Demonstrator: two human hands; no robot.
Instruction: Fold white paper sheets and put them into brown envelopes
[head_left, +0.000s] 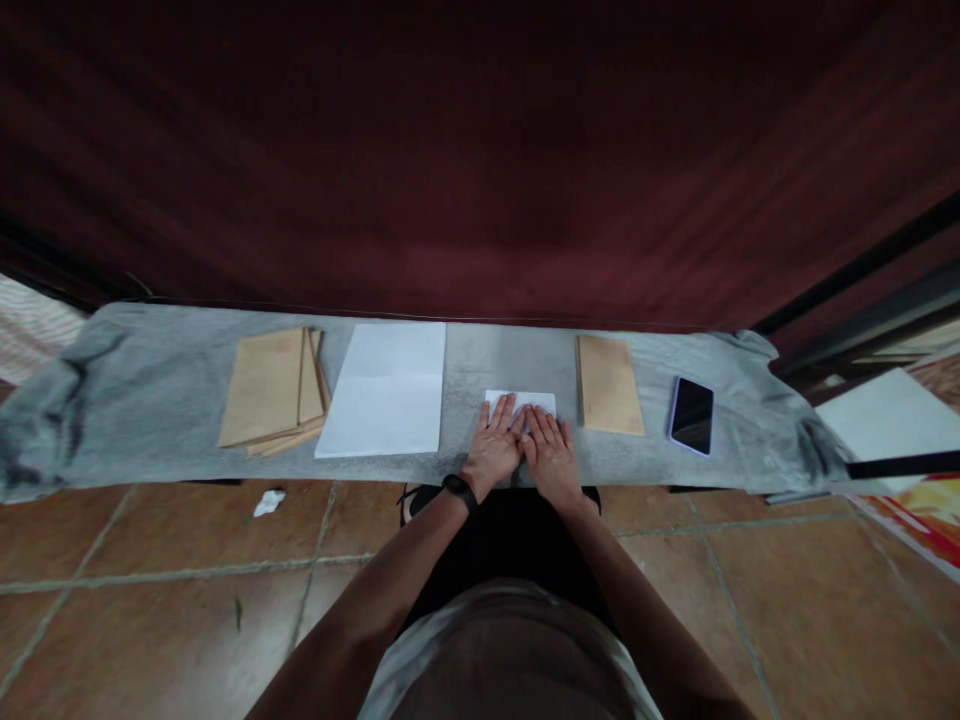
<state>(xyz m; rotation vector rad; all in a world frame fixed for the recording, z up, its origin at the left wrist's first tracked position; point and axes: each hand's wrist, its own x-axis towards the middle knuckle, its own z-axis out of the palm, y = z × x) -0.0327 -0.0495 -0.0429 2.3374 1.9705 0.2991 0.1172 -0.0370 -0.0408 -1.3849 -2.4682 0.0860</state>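
Observation:
A small folded sheet of white paper (541, 399) lies on the grey cloth in front of me. Both hands press flat on it, side by side, with their inner fingers touching. My left hand (495, 448), a black band on its wrist, has its fingers stretched out over the paper's left part. My right hand (551, 455) rests with fingers extended over the right part. Much of the paper is hidden under them. To the left is a stack of larger white sheets (390, 390); to the right, a brown envelope stack (611, 385).
Several more brown envelopes (266, 388) are fanned at the far left of the narrow cloth-covered surface (165, 400). A smartphone (691, 415) lies on the right. Behind hangs a dark red curtain (480, 200). Crumpled white tissue (269, 502) is on the tiled floor (817, 600).

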